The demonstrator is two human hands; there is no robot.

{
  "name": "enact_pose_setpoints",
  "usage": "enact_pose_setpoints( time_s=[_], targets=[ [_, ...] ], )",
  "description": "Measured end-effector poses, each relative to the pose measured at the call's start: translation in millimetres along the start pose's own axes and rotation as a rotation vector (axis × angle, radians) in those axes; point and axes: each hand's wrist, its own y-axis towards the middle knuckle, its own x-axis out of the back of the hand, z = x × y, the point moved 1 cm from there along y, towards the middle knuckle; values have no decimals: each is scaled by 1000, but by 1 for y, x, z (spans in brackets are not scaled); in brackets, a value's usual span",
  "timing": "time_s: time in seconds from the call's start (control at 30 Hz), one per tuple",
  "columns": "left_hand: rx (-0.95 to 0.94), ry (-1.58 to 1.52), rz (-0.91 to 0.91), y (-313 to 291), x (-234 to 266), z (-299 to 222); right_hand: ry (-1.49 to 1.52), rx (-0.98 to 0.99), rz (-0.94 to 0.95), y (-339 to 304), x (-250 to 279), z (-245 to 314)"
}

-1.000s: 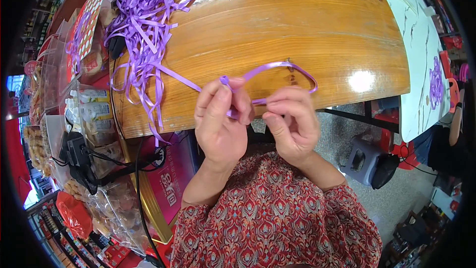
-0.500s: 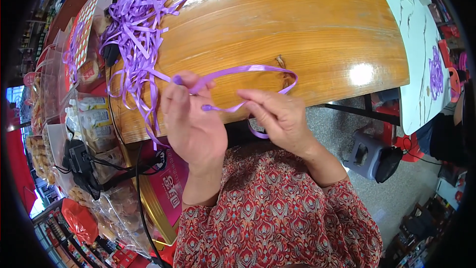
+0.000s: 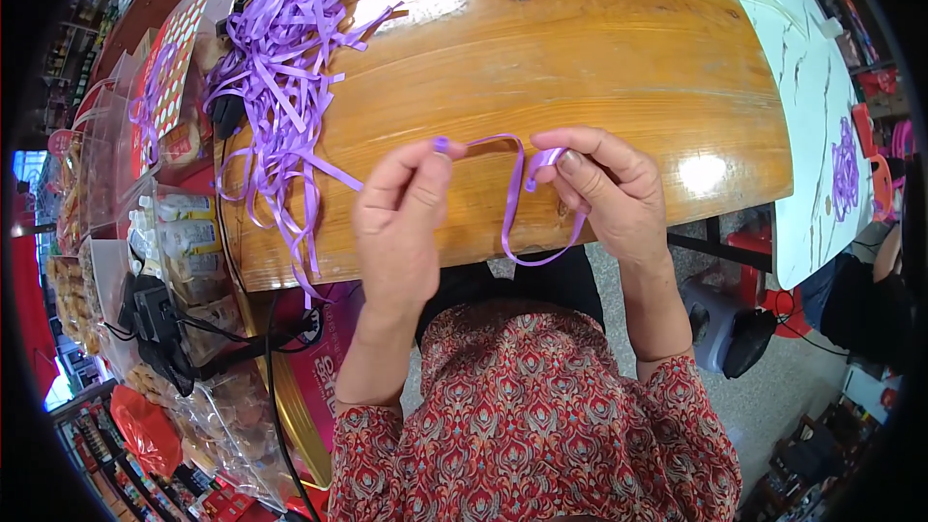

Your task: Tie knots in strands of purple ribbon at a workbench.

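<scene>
A narrow purple ribbon hangs in a loop between my hands above the near part of the wooden table. My left hand pinches one part of it between thumb and fingertips, where a darker purple bit shows. On the right, my right hand holds a folded-over part between thumb and forefinger, with a short end sticking out. A large tangled heap of purple ribbons lies along the table's left side. One strand of the heap reaches toward my left wrist; whether it touches is hidden.
Beneath the ribbon spreads the glossy wooden table. A white marbled table at the right bears another purple ribbon bundle. Packaged goods and black cables stand close on the left. A grey stool sits on the floor.
My hands have moved apart, the right one up and to the right. The left hand has turned from palm up to a pinch. The ribbon loop now hangs downward between them.
</scene>
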Motion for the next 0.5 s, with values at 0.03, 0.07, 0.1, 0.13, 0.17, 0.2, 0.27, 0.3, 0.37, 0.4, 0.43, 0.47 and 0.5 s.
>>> enact_pose_setpoints(
  time_s=[0.03, 0.07, 0.1, 0.13, 0.17, 0.2, 0.27, 0.3, 0.37, 0.4, 0.43, 0.47, 0.5],
  targets=[
    [-38, 45, -34, -3, -6, 4, 1, -3, 8, 1, -2, -1],
    [-72, 88, -64, -4, -12, 10, -8, 40, 26, 0, -2, -2],
    [-71, 86, -67, -5, -16, 13, -18, 84, 43, 0, -3, -3],
    [-70, 83, -42, -5, -20, 16, -19, 80, 45, 0, -3, -5],
    [-70, 81, -15, -6, -23, 18, -10, 117, 34, 0, -4, -5],
    [-23, 118, -18, -6, -23, 23, -1, 153, 24, 0, -6, -5],
    [-10, 106, -3, -5, -30, 26, 24, 149, -20, 1, -13, -4],
    [3, 97, 11, -3, -32, 27, 51, 147, -64, 2, -15, -3],
    [10, 95, 38, -1, -31, 32, 59, 139, -59, 2, -15, -3],
    [3, 69, 69, -1, -32, 33, 68, 130, -55, 3, -15, -3],
    [-4, 43, 100, -1, -33, 34, 67, 130, -54, 3, -13, -4],
    [-3, 42, 101, -2, -32, 34, -3, 184, -21, 4, -9, -7],
    [-10, 117, 122, -4, -31, 33, -72, 237, 13, 4, -7, -8]
  ],
)
